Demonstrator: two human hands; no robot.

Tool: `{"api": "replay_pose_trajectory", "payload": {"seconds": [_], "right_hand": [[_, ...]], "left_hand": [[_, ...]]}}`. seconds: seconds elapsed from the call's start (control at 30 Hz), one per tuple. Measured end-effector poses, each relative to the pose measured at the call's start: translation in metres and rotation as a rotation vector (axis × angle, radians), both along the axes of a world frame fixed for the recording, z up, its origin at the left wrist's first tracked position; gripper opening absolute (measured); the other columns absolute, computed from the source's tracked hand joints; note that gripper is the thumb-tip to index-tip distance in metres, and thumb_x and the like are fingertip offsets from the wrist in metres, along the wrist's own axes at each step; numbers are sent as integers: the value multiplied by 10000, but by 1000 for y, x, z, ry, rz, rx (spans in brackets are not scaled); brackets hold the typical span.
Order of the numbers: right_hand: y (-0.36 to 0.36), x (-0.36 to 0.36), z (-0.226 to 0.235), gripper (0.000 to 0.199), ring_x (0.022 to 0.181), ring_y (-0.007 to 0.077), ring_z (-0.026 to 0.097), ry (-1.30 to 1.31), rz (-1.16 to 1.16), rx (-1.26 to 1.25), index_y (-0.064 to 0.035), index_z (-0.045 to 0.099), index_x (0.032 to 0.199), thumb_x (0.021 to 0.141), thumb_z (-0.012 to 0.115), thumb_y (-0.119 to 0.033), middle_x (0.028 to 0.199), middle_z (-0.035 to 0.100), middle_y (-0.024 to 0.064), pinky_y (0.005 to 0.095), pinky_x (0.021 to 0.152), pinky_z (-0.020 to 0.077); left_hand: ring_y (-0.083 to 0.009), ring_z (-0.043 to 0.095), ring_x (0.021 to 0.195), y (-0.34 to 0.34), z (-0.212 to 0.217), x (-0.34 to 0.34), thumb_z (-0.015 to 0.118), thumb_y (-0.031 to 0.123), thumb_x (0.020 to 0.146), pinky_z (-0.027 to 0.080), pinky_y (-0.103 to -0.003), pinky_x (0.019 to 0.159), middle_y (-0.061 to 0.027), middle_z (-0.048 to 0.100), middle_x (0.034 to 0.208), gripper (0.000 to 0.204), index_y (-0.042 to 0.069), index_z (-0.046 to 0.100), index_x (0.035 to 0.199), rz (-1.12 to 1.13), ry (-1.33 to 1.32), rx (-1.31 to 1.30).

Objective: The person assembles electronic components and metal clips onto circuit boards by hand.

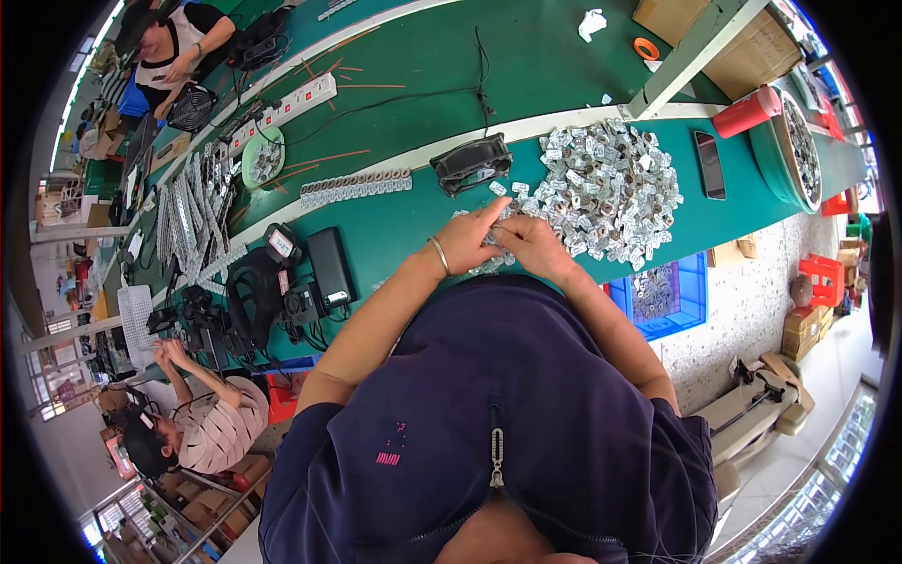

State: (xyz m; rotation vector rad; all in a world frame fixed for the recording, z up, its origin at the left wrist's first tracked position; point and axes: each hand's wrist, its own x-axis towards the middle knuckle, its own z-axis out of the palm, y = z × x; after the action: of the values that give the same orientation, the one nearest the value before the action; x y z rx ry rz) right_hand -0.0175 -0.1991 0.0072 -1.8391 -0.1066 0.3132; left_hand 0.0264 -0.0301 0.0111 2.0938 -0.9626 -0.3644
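Left hand (465, 246), right hand (540, 249) together over tabletop (381, 226), cannot tell what either grip holds, parts heap (611, 193) alongside, fan (470, 163) beyond

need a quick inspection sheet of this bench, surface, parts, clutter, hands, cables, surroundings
surface: green tabletop, largely covered in places
job's things: heap of small metal parts beside the hands; row of small parts farther left; black fan between them
clutter: phone and red cylinder right of the heap
hands: left hand and right hand meet at the heap's left edge; anything pinched is unclear
cables: thin black cable lies across the tabletop
surroundings: blue crate below the table's edge; two other people at left
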Motion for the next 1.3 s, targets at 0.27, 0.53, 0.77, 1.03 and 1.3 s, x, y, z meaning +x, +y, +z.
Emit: {"api": "replay_pose_trajectory", "payload": {"seconds": [0.27,0.53,0.77,1.03,1.3], "right_hand": [[0,3,11,187,541,149,485,108,147,-43,-2,598,764,840,556,-167,604,552,107,318,539,413],[0,8,6,225,527,136,453,6,23,-80,14,551,679,827,554,-155,573,494,108,321,515,388],[-4,9,4,237,530,81,395,146,141,193,7,516,662,846,539,-141,551,417,32,283,481,348],[-1,11,-5,249,522,185,457,-2,-35,-57,15,512,675,846,538,-164,573,467,123,340,519,388],[6,10,-2,255,535,268,483,-12,-14,-141,22,513,670,826,551,-176,611,503,180,377,546,404]], "left_hand": [[-388,583,900,4,12,3,741,178,653,472,-411,769,-200,604,1007,828,80,286,1338,-103,251,122],[-186,606,648,27,1,10,642,182,781,486,-281,598,-101,626,796,285,37,569,1015,-6,428,58],[-81,543,547,35,7,9,547,167,872,441,-222,501,-1,570,665,151,34,604,825,-65,892,-33],[-228,602,623,24,0,0,574,135,815,485,-313,577,-102,623,766,168,50,586,959,163,91,34],[-297,611,699,24,-10,-12,574,167,819,494,-365,588,-119,632,851,233,80,585,1034,227,-255,41]]}}
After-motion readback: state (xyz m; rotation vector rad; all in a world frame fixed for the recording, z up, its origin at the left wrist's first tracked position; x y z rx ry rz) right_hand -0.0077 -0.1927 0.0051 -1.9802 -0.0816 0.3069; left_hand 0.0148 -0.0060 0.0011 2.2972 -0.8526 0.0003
